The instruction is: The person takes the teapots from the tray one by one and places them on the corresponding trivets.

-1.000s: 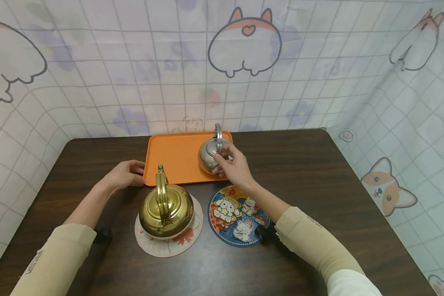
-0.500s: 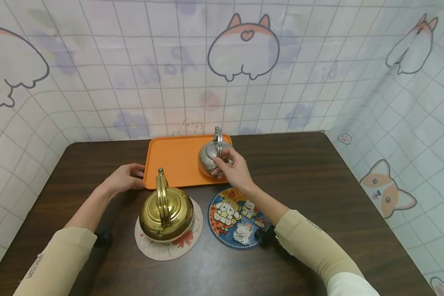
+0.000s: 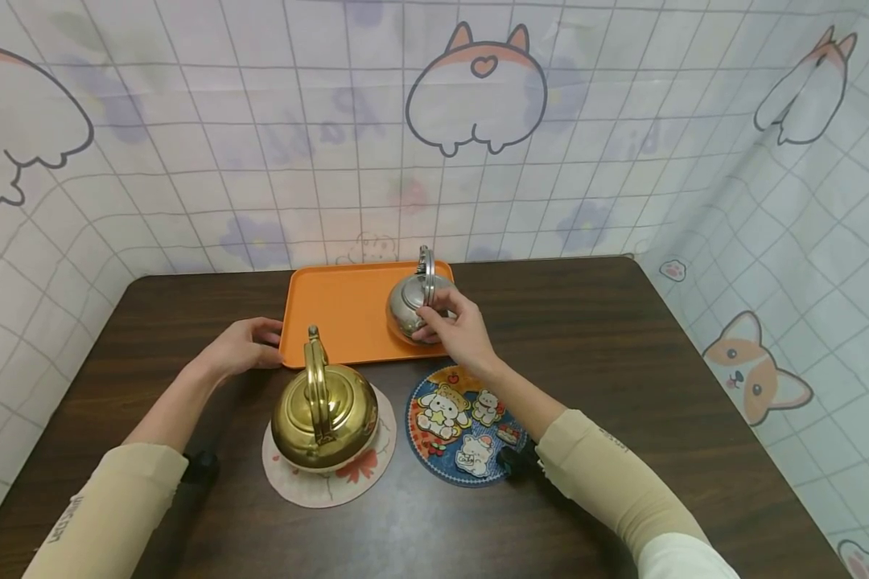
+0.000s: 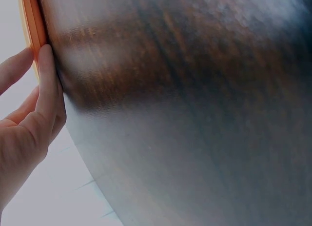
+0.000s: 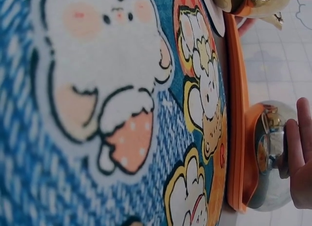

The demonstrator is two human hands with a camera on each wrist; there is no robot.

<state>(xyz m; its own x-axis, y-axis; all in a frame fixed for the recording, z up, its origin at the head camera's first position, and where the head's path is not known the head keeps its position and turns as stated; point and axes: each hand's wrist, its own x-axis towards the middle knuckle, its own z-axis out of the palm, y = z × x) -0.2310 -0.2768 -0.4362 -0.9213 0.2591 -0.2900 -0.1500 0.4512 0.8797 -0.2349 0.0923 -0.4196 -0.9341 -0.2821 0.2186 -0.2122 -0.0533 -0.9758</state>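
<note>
Right hand [image 3: 459, 324], fingers part-bent, touches the silver kettle [image 3: 406, 310] — whether it grips, I cannot tell. Left hand [image 3: 240, 346], fingers loosely apart, touches the orange tray [image 3: 336, 310], at whose right end the kettle sits. An uneven push — from either side — could tip it.

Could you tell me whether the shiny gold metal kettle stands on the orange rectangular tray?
No, the gold kettle stands on the round pale floral mat, in front of the orange tray.
</note>
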